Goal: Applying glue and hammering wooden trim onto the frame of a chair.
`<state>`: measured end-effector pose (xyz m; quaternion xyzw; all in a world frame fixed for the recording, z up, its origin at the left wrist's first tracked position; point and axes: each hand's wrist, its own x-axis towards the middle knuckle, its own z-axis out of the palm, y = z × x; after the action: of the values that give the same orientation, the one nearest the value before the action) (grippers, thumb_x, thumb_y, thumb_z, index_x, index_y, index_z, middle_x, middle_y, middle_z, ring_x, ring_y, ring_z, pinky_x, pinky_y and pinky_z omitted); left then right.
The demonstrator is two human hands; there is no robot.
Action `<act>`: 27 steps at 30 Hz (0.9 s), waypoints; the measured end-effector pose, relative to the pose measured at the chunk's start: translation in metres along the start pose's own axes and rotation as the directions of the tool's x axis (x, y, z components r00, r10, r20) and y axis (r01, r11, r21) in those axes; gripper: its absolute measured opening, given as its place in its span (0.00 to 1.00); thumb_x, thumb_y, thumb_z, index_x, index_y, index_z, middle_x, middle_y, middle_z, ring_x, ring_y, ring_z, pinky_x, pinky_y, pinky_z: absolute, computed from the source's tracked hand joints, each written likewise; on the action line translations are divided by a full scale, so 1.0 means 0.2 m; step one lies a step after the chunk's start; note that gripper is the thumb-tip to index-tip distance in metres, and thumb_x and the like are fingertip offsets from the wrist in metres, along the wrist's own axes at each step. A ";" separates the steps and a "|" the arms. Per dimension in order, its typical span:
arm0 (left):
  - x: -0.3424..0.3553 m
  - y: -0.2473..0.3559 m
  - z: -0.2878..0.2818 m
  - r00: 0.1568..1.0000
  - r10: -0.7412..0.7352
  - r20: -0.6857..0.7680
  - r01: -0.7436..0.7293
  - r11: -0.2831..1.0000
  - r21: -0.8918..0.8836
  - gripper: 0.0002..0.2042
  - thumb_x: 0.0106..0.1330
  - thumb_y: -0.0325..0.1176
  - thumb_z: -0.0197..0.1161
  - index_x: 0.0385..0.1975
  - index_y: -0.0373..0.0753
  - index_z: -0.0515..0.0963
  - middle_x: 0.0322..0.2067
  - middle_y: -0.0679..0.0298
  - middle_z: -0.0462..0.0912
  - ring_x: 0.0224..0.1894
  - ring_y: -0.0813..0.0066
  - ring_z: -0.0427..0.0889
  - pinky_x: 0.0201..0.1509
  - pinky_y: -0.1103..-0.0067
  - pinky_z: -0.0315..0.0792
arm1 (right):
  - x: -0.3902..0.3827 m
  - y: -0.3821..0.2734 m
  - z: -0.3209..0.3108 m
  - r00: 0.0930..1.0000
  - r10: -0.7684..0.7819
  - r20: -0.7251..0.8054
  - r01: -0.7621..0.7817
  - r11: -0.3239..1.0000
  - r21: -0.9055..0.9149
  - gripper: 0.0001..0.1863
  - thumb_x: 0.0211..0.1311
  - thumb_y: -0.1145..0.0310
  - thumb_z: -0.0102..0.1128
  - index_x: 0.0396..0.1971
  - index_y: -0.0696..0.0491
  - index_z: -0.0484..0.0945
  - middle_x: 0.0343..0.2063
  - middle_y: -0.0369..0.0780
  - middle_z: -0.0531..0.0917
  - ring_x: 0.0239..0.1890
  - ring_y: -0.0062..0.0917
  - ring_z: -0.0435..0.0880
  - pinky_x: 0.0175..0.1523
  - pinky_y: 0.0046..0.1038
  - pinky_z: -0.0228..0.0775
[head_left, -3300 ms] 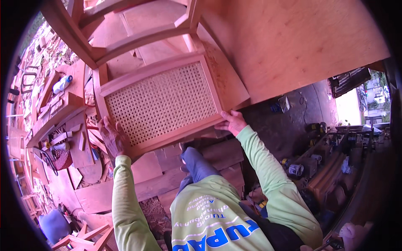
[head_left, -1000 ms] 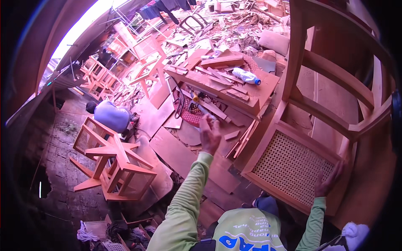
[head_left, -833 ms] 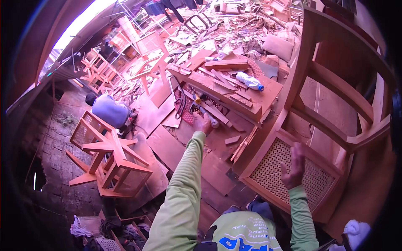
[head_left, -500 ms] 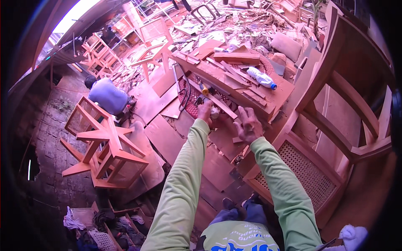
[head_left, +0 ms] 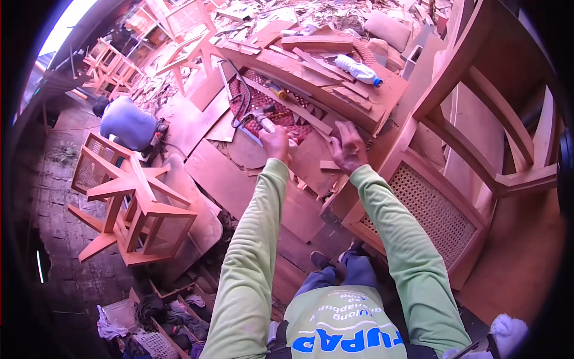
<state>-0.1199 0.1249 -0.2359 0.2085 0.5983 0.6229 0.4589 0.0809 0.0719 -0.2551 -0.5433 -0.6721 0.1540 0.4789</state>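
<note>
fingers of left hand (head_left: 276, 145) curled round silvery tubular metal tool (head_left: 265, 124), left of brown wooden cane-seated chair (head_left: 431, 206); right hand (head_left: 349, 146) half-open, looks empty. gripping step, probably; next calls for steady lift.

- A long brown wooden bench (head_left: 387, 96) held a thick brown wooden beam (head_left: 317, 43), thin brown wooden strips (head_left: 351, 99) and a pale plastic bottle (head_left: 356, 68) with a blue cap.
- The bottle lay on its side.
- Big flat brown wooden boards (head_left: 224, 173) covered part of the dark floor (head_left: 60, 230), with a small brown wooden block (head_left: 329, 166) on top.
- A red woven piece (head_left: 257, 78) had a yellow-handled tool (head_left: 278, 91) on it.
</note>
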 end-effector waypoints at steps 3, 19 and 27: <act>-0.03 -0.03 0.01 0.994 0.054 0.095 -0.057 0.998 0.026 0.08 0.70 0.26 0.58 0.41 0.33 0.65 0.27 0.57 0.78 0.16 0.70 0.77 0.14 0.71 0.74 | -0.09 -0.04 -0.22 0.988 -0.103 -0.118 0.076 0.973 -0.216 0.34 0.55 0.75 0.71 0.64 0.60 0.71 0.59 0.52 0.75 0.62 0.50 0.76 0.67 0.44 0.69; -1.06 -0.05 -0.23 0.562 0.130 0.817 -0.719 0.565 0.404 0.33 0.74 0.20 0.54 0.78 0.40 0.53 0.61 0.36 0.76 0.57 0.39 0.82 0.58 0.60 0.76 | -0.63 0.19 -0.63 0.928 0.362 -0.089 -0.340 0.723 -0.601 0.72 0.48 0.28 0.69 0.79 0.63 0.43 0.81 0.51 0.40 0.82 0.50 0.30 0.81 0.57 0.20; -1.09 -0.16 0.06 0.255 0.123 0.959 -0.893 0.410 0.184 0.31 0.75 0.22 0.51 0.77 0.41 0.57 0.62 0.38 0.76 0.60 0.36 0.79 0.60 0.59 0.76 | -0.62 0.15 -0.61 0.874 0.479 -0.083 -0.439 0.705 -0.557 0.70 0.50 0.31 0.69 0.79 0.62 0.43 0.81 0.49 0.38 0.82 0.50 0.27 0.81 0.57 0.15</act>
<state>0.0072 -0.0516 -0.2006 0.8490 0.3574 0.2585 0.2909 0.1913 -0.0650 -0.2757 -0.8034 -0.5464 0.0828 0.2216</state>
